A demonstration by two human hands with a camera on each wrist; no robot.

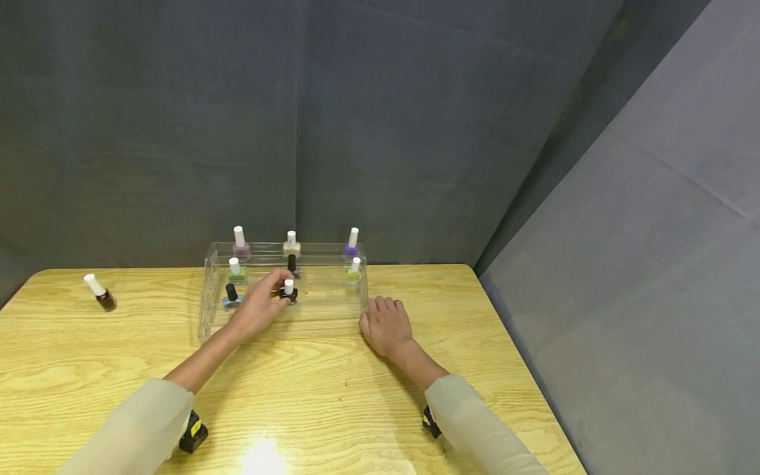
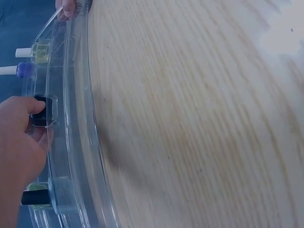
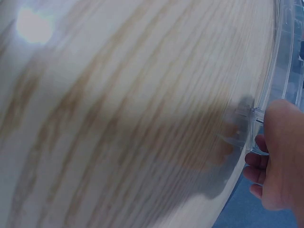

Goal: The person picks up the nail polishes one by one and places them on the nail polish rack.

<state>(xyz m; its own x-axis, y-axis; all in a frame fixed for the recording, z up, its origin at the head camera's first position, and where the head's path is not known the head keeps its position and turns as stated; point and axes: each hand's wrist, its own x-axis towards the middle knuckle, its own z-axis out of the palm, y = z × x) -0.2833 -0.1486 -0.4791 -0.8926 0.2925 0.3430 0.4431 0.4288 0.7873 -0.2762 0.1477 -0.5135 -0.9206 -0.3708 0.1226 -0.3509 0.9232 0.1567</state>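
A clear tiered display rack (image 1: 326, 324) stands at the back of the wooden table with several nail polish bottles on its steps. My left hand (image 1: 260, 307) pinches a dark nail polish bottle (image 1: 289, 296) with a white cap, low over the rack's middle. The left wrist view shows thumb and fingers on the sides of this dark bottle (image 2: 42, 114), partly behind the clear front wall. At the rack's right front corner, my right hand (image 1: 387, 326) grips the end. Its fingers (image 3: 256, 173) bend around that corner in the right wrist view.
One dark red bottle (image 1: 101, 293) with a white cap stands apart on the table at left. Nearest my left hand is a light blue bottle (image 1: 232, 301) with a black cap. Purple (image 1: 351, 250) and yellow (image 1: 353, 271) bottles occupy the rack's right. Dark curtain hangs behind.
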